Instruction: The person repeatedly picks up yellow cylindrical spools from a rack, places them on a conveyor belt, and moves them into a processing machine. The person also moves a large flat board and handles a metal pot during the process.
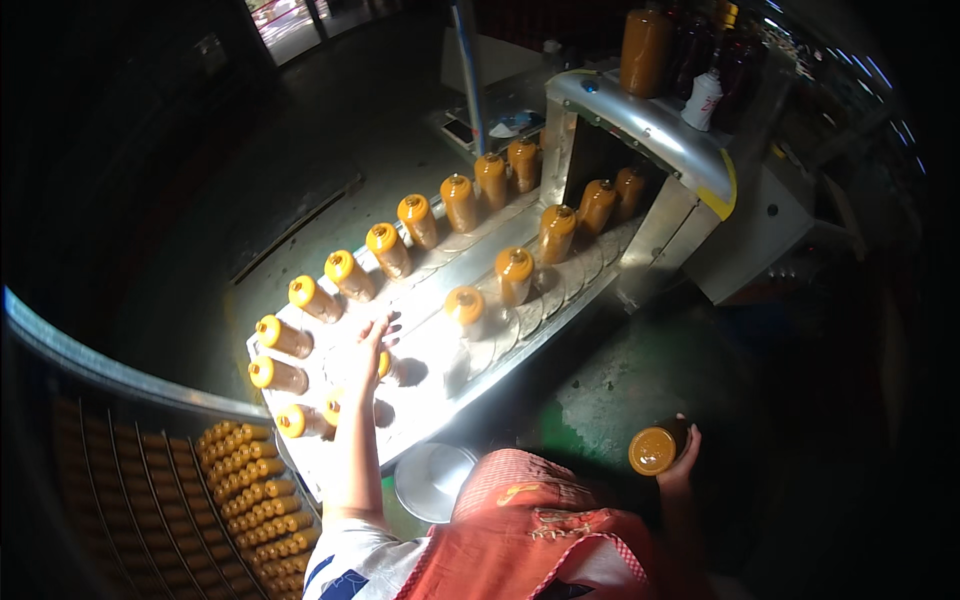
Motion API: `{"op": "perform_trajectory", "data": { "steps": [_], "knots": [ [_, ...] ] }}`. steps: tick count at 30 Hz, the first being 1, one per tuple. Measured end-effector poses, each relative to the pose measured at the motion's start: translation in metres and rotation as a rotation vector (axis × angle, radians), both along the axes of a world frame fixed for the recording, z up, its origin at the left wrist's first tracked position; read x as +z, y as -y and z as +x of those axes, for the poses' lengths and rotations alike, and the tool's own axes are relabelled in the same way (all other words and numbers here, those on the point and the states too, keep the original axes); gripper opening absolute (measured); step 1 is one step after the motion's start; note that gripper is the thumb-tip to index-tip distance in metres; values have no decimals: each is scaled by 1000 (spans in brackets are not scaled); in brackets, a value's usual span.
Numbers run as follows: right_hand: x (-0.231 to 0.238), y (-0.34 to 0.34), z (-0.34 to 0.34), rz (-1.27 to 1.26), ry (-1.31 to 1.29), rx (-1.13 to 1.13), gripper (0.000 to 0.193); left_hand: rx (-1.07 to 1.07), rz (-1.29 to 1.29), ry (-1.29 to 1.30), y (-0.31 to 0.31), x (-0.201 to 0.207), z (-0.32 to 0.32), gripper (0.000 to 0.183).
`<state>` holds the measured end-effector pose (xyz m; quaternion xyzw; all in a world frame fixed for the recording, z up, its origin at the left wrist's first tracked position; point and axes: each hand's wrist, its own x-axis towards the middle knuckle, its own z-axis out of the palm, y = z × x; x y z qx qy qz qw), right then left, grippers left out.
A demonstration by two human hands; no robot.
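Observation:
Over the brightly lit conveyor (430,305), my left hand (372,342) reaches out with its fingers stretched apart. Just beside its palm stands an amber bottle (384,366), partly hidden by the hand; I see no grip on it. Another amber bottle (331,408) shows in part behind my left forearm. Off to the right, my right hand (684,460) is wrapped round an amber bottle (652,451), its round end turned up toward me. Closest on the conveyor's right side is a further amber bottle (465,306), blurred by glare.
Similar bottles line the conveyor's edges and run into a metal tunnel (650,135). On top of it stand a large amber bottle (645,55) and a white bottle (703,100). A metal bucket (436,480) is near my apron. Racked bottles (255,490) fill the lower left.

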<state>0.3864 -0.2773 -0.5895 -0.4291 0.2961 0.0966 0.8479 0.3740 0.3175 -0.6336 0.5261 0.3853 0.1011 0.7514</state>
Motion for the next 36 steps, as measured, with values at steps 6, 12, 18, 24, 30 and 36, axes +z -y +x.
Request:
{"op": "perform_trajectory", "data": {
  "steps": [6, 12, 18, 24, 30, 36],
  "knots": [
    [-10, -56, 36, -288, -25, 392, 44, 279, -181, -395, 157, 22, -304, 19],
    [-9, -203, 86, -651, 827, 746, 32, 472, -253, -738, 286, 74, -473, 16],
    [-54, -342, 95, -1107, 1070, 913, 40, 579, -206, -740, 280, 75, -507, 17],
    [-132, -386, 137, -1391, 996, 954, 43, 497, -144, -674, 204, 51, -476, 15],
    [-140, -384, 153, -1493, 994, 932, 46, 314, -185, -624, 130, 10, -427, 15],
    [-116, -327, 109, -1254, 957, 812, 44, 137, -209, -564, 109, -23, -401, 16]
  ]
}}
